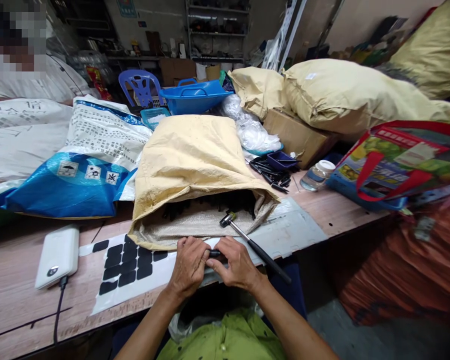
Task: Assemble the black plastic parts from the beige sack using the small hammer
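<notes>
One black rod (213, 253), pinched by left hand (190, 262) and right hand (237, 262), looks light, stiff; grip its ends.

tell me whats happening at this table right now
Someone in a green top has a small black piece in the grip of both hands, the left hand and right hand meeting near the edge of the table. Just beyond lies a cream sack, open toward them, with dark pieces inside. A hammer lies with its head at the sack's mouth. To the left is a white sheet bearing black rounded squares.
</notes>
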`<state>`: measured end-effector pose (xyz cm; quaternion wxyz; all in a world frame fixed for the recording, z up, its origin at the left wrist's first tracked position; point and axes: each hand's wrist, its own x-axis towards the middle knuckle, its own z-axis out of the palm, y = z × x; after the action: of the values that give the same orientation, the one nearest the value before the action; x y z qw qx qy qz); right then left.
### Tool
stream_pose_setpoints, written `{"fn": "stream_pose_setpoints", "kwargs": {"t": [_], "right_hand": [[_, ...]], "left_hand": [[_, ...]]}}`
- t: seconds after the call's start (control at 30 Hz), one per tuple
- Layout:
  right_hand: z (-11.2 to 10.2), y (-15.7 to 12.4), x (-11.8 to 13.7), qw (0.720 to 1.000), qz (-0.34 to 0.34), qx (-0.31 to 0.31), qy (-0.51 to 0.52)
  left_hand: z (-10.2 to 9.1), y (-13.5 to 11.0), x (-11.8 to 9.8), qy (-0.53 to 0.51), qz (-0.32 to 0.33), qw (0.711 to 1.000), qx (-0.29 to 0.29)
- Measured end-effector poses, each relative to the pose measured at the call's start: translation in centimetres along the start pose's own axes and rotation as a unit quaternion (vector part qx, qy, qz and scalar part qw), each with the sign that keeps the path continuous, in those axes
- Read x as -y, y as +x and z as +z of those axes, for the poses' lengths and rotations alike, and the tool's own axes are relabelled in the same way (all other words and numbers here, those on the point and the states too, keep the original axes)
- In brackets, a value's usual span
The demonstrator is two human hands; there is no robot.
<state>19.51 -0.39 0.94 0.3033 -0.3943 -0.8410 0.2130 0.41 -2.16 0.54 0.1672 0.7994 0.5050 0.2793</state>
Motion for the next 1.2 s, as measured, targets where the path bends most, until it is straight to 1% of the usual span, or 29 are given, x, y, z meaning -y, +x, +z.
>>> {"fn": "stream_pose_setpoints", "kwargs": {"t": [0.13,0.27,0.4,0.5,0.6,0.73,0.93,1.07,1.2], "right_hand": [[0.0,0.1,0.2,0.999,-0.004,0.016,-0.031],[0.6,0.1,-0.2,0.998,-0.011,0.018,-0.060],[1.1,0.0,-0.7,0.998,-0.025,0.004,-0.059],[1.0,0.1,-0.7,0.998,-0.028,0.005,-0.048],[0.6,0.3,-0.4,1.000,-0.008,0.004,-0.016],[-0.1,0.3,-0.1,0.999,0.004,-0.003,0.054],[-0.7,0.0,-0.6,0.986,0.032,-0.020,0.164],[-0.7,-0.2,-0.8,0.980,0.036,-0.041,0.191],[-0.4,-0.2,-0.8,0.982,0.036,-0.040,0.181]], "left_hand": [[0.1,0.1,0.2,-0.002,0.006,1.000,0.019],[0.4,0.2,0.4,0.000,0.003,1.000,0.018],[0.6,0.2,0.4,0.001,0.011,1.000,0.024],[0.7,0.2,0.6,-0.018,0.005,0.999,0.029],[0.5,0.3,0.8,-0.053,-0.013,0.998,0.030],[0.2,0.3,1.1,-0.090,-0.048,0.994,0.033],[0.0,0.4,1.1,-0.107,-0.049,0.993,0.027],[-0.1,0.4,1.0,-0.116,-0.049,0.992,0.021],[-0.2,0.4,1.1,-0.116,-0.050,0.992,0.024]]}}
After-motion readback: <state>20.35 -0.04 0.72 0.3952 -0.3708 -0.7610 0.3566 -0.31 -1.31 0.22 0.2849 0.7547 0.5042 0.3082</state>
